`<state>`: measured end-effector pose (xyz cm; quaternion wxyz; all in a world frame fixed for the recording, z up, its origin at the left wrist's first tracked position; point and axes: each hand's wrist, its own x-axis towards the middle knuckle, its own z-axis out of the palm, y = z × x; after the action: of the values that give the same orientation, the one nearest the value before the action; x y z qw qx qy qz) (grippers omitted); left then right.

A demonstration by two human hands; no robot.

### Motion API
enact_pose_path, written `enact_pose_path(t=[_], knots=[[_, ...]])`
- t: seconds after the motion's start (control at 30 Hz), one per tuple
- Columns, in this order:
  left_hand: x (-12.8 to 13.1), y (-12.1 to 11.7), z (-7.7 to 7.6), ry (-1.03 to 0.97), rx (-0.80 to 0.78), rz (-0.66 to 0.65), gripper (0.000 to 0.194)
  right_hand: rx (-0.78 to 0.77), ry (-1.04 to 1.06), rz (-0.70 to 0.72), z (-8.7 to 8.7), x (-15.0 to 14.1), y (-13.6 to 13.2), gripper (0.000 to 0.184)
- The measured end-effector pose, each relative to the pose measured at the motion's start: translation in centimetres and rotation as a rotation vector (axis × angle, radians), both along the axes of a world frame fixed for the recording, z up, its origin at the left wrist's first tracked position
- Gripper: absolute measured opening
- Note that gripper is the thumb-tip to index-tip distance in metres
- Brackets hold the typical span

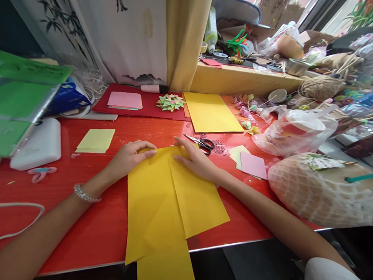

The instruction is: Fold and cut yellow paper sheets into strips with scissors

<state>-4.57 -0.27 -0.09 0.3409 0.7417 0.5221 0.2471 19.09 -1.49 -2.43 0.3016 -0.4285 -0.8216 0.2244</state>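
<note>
Yellow paper [158,198] lies in front of me, with overlapping flaps and one strip hanging past the table's front edge. At its top left edge, my left hand [128,157] pinches the paper between thumb and fingers. My right hand [198,162] rests on the upper right part, its thumb and forefinger apart and the fingers on the paper. Just beyond my right hand lies a pair of scissors [207,145] with black handles, partly behind the fingers. A bracelet [86,193] circles my left wrist.
Pale yellow square sheets [95,140] lie left, pink and yellow ones [254,165] right. Behind are a yellow board [214,112], a folded paper star [171,102] and a red folder [127,110]. A netted fruit [323,188] and a plastic bag [296,130] crowd the right; a white box [36,144] stands left.
</note>
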Motion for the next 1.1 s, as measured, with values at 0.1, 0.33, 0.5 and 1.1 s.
enact_pose_path(t=[0.1,0.33,0.5,1.1], knots=[[0.0,-0.2,0.7,0.0,0.096,-0.027,0.028,-0.007,0.133,-0.028,0.5,0.3,0.4,0.029],[0.1,-0.4,0.3,0.251,0.431,-0.164,0.022,-0.107,0.118,-0.024,0.8,-0.3,-0.2,0.012],[0.8,-1.1,0.0,0.39,0.603,-0.257,0.023,-0.058,-0.006,-0.01,0.7,-1.0,-1.1,0.014],[2.3,-2.4,-0.5,0.296,0.46,-0.321,0.015,-0.098,0.008,0.078,1.3,-1.7,-1.6,0.017]])
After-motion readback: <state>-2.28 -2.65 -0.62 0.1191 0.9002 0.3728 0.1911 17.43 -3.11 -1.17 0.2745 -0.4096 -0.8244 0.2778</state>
